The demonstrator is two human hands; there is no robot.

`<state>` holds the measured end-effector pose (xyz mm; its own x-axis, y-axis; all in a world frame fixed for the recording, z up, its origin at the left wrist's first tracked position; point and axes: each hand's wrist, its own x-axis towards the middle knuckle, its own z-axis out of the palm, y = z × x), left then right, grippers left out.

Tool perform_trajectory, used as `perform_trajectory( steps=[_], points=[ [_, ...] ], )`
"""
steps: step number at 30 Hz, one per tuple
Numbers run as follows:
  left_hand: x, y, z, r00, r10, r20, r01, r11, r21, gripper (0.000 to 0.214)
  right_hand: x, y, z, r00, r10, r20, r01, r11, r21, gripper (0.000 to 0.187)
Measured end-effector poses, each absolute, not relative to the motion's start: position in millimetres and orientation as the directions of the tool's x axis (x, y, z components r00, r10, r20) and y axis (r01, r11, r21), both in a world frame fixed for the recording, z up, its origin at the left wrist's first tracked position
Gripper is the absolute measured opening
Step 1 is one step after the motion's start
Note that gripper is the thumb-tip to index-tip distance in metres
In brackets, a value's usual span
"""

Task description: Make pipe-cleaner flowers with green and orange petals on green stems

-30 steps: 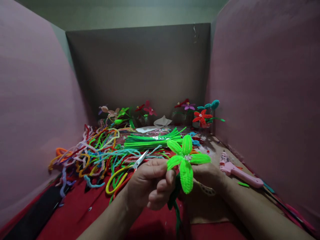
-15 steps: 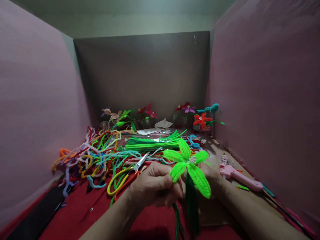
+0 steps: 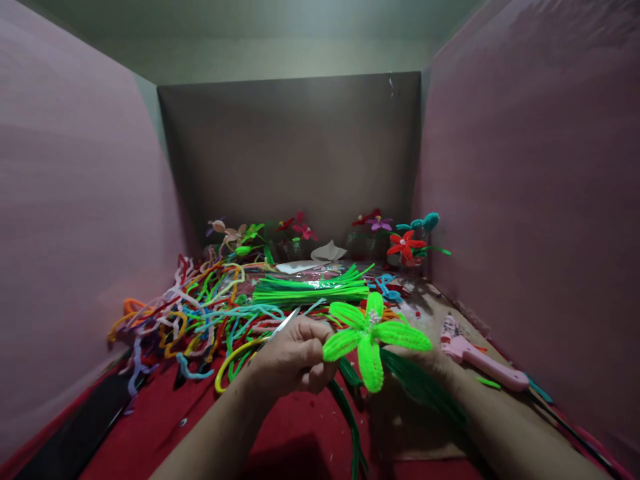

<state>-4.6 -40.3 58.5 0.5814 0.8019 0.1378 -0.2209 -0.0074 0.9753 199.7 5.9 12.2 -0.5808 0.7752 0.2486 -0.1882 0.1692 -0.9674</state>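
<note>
A neon green pipe-cleaner flower [image 3: 370, 333] with several petals and a pale beaded centre is held up between both hands. My left hand [image 3: 293, 360] is closed in a pinch beside the flower's left petal. My right hand [image 3: 425, 363] sits behind and under the flower, closed around its dark green stem [image 3: 420, 387], which slants down to the right. A second dark green stem piece [image 3: 347, 413] trails down toward me.
A tangle of coloured pipe cleaners [image 3: 195, 313], yellow-handled scissors [image 3: 250, 347] and a bundle of green stems [image 3: 310, 290] lie on the red cloth. A pink glue gun [image 3: 480, 363] lies at right. Finished flowers [image 3: 405, 243] stand at the back. Pink panels wall both sides.
The flower has been turned and lowered slightly; its lowest petal now points down instead of to the right. The dark green stem has swung out to the right. The view has tilted up a little.
</note>
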Motion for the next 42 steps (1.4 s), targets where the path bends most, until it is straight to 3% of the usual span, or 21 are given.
perform_trajectory(
  steps=[6,14,18,22,28,33,39,42],
  points=[
    [0.7,-42.6,56.6,0.586,0.797,0.147,-0.264,0.017,0.964,0.051,196.6,6.0,16.6,-0.602,0.794,0.086,-0.275,-0.105,-0.956,0.021],
    [16.0,-46.0,49.2,0.565,0.815,0.132,-0.403,0.132,0.906,0.027,194.7,21.7,-6.9,-0.596,0.784,0.173,-0.338,-0.051,-0.940,0.010],
    [21.5,-49.4,50.0,0.513,0.852,0.100,-0.416,0.145,0.898,0.017,193.9,15.5,2.0,-0.595,0.790,0.143,-0.316,-0.066,-0.946,0.011],
    [24.6,-53.7,55.4,0.416,0.905,0.090,-0.332,0.059,0.942,0.011,191.0,5.2,19.1,-0.580,0.802,0.141,-0.321,-0.066,-0.945,0.018],
    [27.7,-55.0,50.8,0.297,0.933,0.205,-0.237,-0.135,0.962,0.013,189.6,4.7,19.0,-0.541,0.831,0.125,-0.363,-0.096,-0.927,0.017],
    [28.3,-54.7,50.3,0.319,0.928,0.192,-0.241,-0.117,0.964,0.017,190.1,13.0,5.7,-0.599,0.799,0.056,-0.330,-0.182,-0.926,0.015],
    [24.2,-51.9,56.7,0.407,0.907,0.106,-0.190,-0.029,0.981,0.007,188.0,17.0,2.0,-0.563,0.808,0.171,-0.364,-0.057,-0.930,0.012],
    [26.8,-51.5,56.2,0.475,0.879,0.034,-0.139,0.036,0.990,0.009,187.8,18.6,0.6,-0.544,0.826,0.148,-0.372,-0.080,-0.925,0.013]
  ],
)
